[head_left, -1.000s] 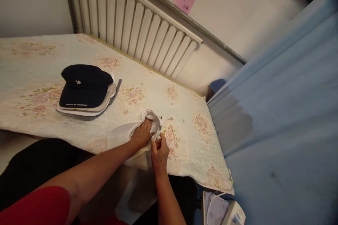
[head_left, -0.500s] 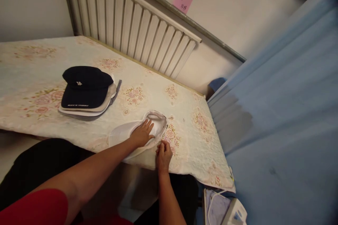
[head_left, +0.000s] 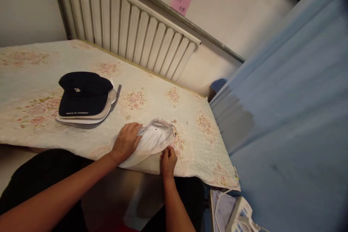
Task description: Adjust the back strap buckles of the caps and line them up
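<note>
A white baseball cap [head_left: 154, 138] lies on its side at the near edge of the bed-like table, its hollow inside facing up. My left hand [head_left: 126, 142] is closed over the brim end of the cap, and covers most of the brim. At the cap's near right rim, my right hand [head_left: 169, 160] pinches the edge between thumb and fingers. To the left sits a stack of caps, topped by a navy cap [head_left: 84, 96] with white lettering on its front and brim. Beige, white and grey brims show beneath it.
A quilted floral cover [head_left: 152, 98] spreads over the surface. Behind it stand a white radiator [head_left: 130, 25] and a wall with a pink note [head_left: 181, 0]. A blue curtain [head_left: 285, 123] hangs at right. A white corded appliance [head_left: 240, 214], perhaps an iron, sits low at right.
My left hand has moved out of the cap's hollow, leftward onto its brim end. The right hand stays at the rim. The view has shifted slightly.
</note>
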### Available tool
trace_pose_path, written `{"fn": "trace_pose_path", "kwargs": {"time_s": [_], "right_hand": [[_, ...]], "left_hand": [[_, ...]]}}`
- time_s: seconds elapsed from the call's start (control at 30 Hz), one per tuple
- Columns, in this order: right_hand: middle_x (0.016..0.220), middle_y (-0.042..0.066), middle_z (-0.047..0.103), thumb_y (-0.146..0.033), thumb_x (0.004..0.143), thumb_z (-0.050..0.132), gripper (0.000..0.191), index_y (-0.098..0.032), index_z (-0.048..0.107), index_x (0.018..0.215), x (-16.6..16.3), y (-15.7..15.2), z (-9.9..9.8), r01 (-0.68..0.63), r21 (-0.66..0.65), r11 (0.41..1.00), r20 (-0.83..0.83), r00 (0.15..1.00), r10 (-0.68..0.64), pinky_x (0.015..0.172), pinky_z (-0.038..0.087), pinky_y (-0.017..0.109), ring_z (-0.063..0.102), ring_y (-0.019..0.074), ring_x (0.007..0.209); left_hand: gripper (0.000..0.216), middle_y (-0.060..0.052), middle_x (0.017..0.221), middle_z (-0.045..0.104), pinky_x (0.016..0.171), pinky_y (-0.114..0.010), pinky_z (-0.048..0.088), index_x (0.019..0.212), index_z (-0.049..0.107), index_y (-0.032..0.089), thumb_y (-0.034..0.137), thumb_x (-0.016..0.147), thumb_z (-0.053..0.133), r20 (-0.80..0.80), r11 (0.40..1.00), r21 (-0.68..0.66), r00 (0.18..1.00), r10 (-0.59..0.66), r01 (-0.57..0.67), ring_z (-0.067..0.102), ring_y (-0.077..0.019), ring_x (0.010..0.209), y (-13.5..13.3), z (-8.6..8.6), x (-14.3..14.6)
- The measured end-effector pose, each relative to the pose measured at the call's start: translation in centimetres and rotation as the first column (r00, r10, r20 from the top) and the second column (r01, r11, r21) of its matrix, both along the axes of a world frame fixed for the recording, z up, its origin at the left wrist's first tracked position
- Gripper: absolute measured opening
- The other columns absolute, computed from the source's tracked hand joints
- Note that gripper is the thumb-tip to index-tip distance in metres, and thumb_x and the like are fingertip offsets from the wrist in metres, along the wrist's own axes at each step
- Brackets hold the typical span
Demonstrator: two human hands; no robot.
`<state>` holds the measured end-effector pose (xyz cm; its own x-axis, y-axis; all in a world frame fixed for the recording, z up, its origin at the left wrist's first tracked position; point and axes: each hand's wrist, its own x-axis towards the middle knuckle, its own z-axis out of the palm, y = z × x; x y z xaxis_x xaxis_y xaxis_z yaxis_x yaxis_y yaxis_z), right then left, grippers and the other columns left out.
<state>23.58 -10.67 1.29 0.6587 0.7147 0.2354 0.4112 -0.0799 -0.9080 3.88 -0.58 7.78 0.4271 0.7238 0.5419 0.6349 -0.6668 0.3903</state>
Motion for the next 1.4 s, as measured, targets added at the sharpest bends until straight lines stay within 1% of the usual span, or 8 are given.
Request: {"fn": "trace_pose_path", "kwargs": {"time_s": [0.13, 0.23, 0.33, 0.47, 0.57, 0.63, 1.03, 1.4], "right_hand": [[0.057, -0.006, 0.053, -0.030, 0.083, 0.044, 0.018, -0.018, 0.057, 0.086, -0.9, -1.0, 1.4, 0.120, 0.045, 0.992, -0.222, 0.969, -0.107, 0.049, 0.038, 0.023, 0.047, 0.0113, 0.046], [0.061, -0.005, 0.055, -0.030, 0.085, 0.045, 0.017, -0.019, 0.057, 0.090, -2.5, -1.4, 3.7, 0.123, 0.075, 0.990, -0.166, 0.980, -0.109, 0.050, 0.040, 0.024, 0.048, 0.0119, 0.049], [0.071, 0.000, 0.062, -0.025, 0.087, 0.043, 0.019, -0.020, 0.061, 0.091, -4.5, -0.4, 6.2, -0.153, -0.012, 0.988, 0.106, 0.982, 0.154, 0.060, 0.045, 0.026, 0.057, 0.0146, 0.062], [0.092, 0.009, 0.066, -0.017, 0.085, 0.044, 0.023, -0.018, 0.064, 0.096, -6.5, 3.3, 7.5, -0.331, -0.316, 0.889, 0.501, 0.738, 0.453, 0.082, 0.045, 0.032, 0.059, 0.0205, 0.090], [0.093, 0.010, 0.067, -0.016, 0.082, 0.047, 0.021, -0.017, 0.065, 0.092, -7.0, 6.3, 6.4, -0.352, -0.578, 0.737, 0.523, 0.534, 0.665, 0.082, 0.046, 0.032, 0.060, 0.0216, 0.093], [0.094, 0.009, 0.067, -0.015, 0.082, 0.046, 0.020, -0.018, 0.065, 0.089, -7.0, 7.9, 5.4, -0.298, -0.667, 0.683, 0.508, 0.490, 0.709, 0.080, 0.046, 0.030, 0.061, 0.0208, 0.093], [0.109, 0.022, 0.065, -0.019, 0.083, 0.048, 0.027, -0.009, 0.062, 0.103, -3.4, 14.7, 3.9, -0.039, -0.673, 0.739, 0.542, 0.655, 0.527, 0.090, 0.045, 0.037, 0.061, 0.0262, 0.104], [0.093, 0.016, 0.071, -0.016, 0.077, 0.050, 0.026, -0.010, 0.066, 0.097, -1.2, 14.0, 6.8, 0.019, -0.444, 0.896, 0.507, 0.829, 0.234, 0.081, 0.048, 0.037, 0.065, 0.0236, 0.084]], "left_hand": [[0.049, -0.020, 0.123, 0.054, 0.095, -0.047, 0.039, 0.122, 0.053, 0.009, 0.034, 0.080, 0.051, -0.078, 0.946, -0.249, 0.978, 0.194, -0.208, 0.048, -0.0345, 0.114, 2.9, 0.2, -3.2], [0.042, -0.014, 0.103, 0.066, 0.082, -0.037, 0.046, 0.102, 0.063, 0.011, 0.040, 0.075, 0.050, -0.114, 0.729, -0.683, 0.992, -0.050, -0.041, 0.061, -0.0295, 0.095, 5.3, -0.6, -4.8], [0.042, -0.010, 0.096, 0.069, 0.074, -0.033, 0.046, 0.096, 0.064, 0.013, 0.045, 0.071, 0.052, 0.019, 0.594, -0.792, 0.978, -0.208, 0.142, 0.063, -0.0283, 0.089, 6.8, -1.2, -5.5], [0.042, -0.007, 0.093, 0.069, 0.074, -0.031, 0.045, 0.092, 0.065, 0.015, 0.047, 0.066, 0.057, 0.141, 0.591, -0.761, 0.957, -0.252, 0.268, 0.062, -0.0280, 0.088, 7.9, -1.5, -5.2], [0.040, -0.005, 0.090, 0.068, 0.073, -0.029, 0.044, 0.090, 0.064, 0.016, 0.046, 0.066, 0.057, 0.202, 0.583, -0.738, 0.936, -0.288, 0.339, 0.061, -0.0258, 0.086, 8.5, -1.9, -5.0], [0.035, -0.003, 0.085, 0.066, 0.070, -0.029, 0.044, 0.086, 0.062, 0.016, 0.044, 0.066, 0.054, 0.240, 0.571, -0.730, 0.923, -0.301, 0.376, 0.060, -0.0245, 0.083, 8.8, -2.4, -4.8], [0.025, -0.001, 0.080, 0.062, 0.071, -0.027, 0.043, 0.082, 0.059, 0.017, 0.038, 0.075, 0.049, 0.356, 0.605, -0.643, 0.883, -0.306, 0.469, 0.058, -0.0213, 0.080, 9.4, -1.5, -5.4], [0.023, -0.002, 0.081, 0.062, 0.069, -0.027, 0.042, 0.081, 0.059, 0.017, 0.036, 0.074, 0.048, 0.387, 0.640, -0.607, 0.879, -0.279, 0.471, 0.058, -0.0210, 0.078, 9.3, -1.4, -5.1]]}}
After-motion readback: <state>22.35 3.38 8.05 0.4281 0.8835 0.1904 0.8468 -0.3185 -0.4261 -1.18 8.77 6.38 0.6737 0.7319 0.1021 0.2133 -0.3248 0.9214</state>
